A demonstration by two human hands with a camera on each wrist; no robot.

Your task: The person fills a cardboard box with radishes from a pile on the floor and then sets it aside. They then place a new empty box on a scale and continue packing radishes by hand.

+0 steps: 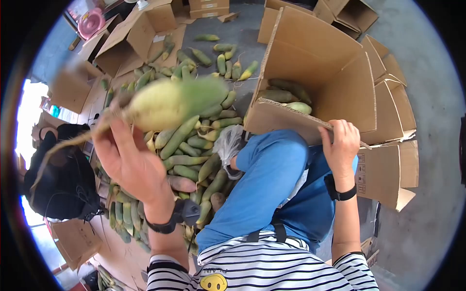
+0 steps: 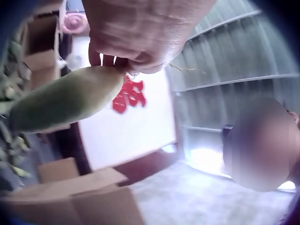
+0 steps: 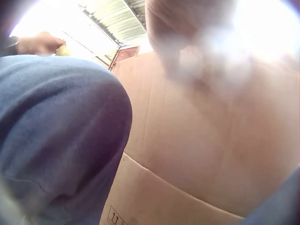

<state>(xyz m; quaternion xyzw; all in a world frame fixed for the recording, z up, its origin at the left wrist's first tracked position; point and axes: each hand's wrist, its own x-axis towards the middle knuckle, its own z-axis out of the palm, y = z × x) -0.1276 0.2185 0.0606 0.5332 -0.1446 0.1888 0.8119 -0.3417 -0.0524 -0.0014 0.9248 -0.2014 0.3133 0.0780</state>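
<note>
A green radish (image 1: 177,99), pale yellow toward its long thin root, is held up by my left hand (image 1: 133,162) above the pile. In the left wrist view the fingers pinch the radish (image 2: 65,99) at its pale root end, and its green end points away. My right hand (image 1: 342,148) grips the near top edge of an open cardboard box (image 1: 318,41). Several radishes (image 1: 291,89) lie at the bottom of that box. The right wrist view shows the box's outer wall (image 3: 211,140) below my blurred right hand (image 3: 187,28).
A large heap of radishes (image 1: 187,140) covers the floor left of my legs. More open cardboard boxes (image 1: 131,41) stand at the back left, with others along the right (image 1: 388,167). A dark bag-like bundle (image 1: 60,174) sits at the far left. My bent knee (image 1: 281,150) is against the box.
</note>
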